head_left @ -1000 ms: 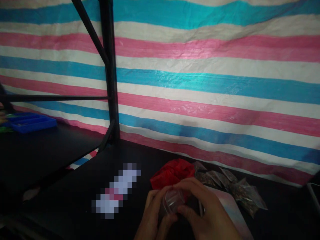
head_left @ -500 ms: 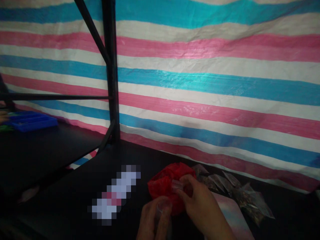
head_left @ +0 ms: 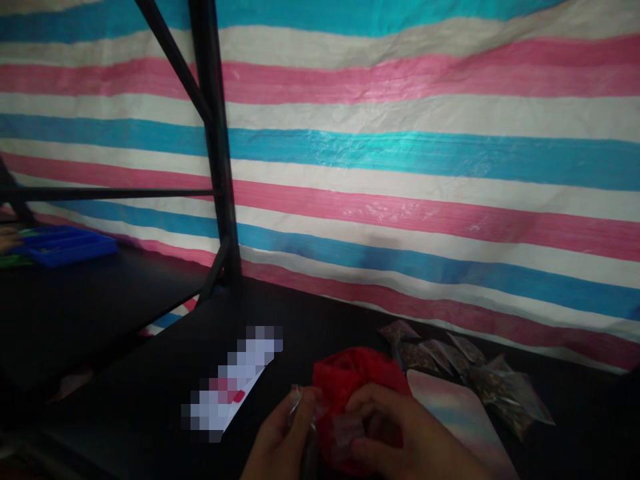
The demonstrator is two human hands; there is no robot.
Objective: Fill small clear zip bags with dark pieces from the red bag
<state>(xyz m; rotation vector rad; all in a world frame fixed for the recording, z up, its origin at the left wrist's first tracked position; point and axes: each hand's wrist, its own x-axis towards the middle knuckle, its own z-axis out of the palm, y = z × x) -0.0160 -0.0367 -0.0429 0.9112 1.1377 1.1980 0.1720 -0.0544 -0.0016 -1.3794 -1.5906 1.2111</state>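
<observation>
My left hand (head_left: 280, 437) is closed, pinching a small clear plastic bag (head_left: 298, 400) between thumb and fingers; its lower part runs down below the hand and is dark. Just to the right, my right hand (head_left: 405, 427) has bent fingers and a thumb closed on a small clear plastic piece (head_left: 346, 430), whose exact kind is too blurred to tell. Beneath and behind both hands lies a crumpled red bag (head_left: 357, 370), thin and sheer-looking, partly covered by my right hand. What is inside it cannot be seen.
Several clear bags with dried brown bits (head_left: 505, 393) lie at the right. A pastel rounded pad (head_left: 450, 400) is under my right forearm. A pixelated white strip (head_left: 240, 383) lies left. Far left are a blue tray (head_left: 73, 247) and another person's hand (head_left: 7, 239). A black post (head_left: 215, 147) stands behind.
Both hands are lower in view. My right hand has turned, bringing its clear piece down in front of the red bag. The red bag appears further right and lower; the view has shifted slightly.
</observation>
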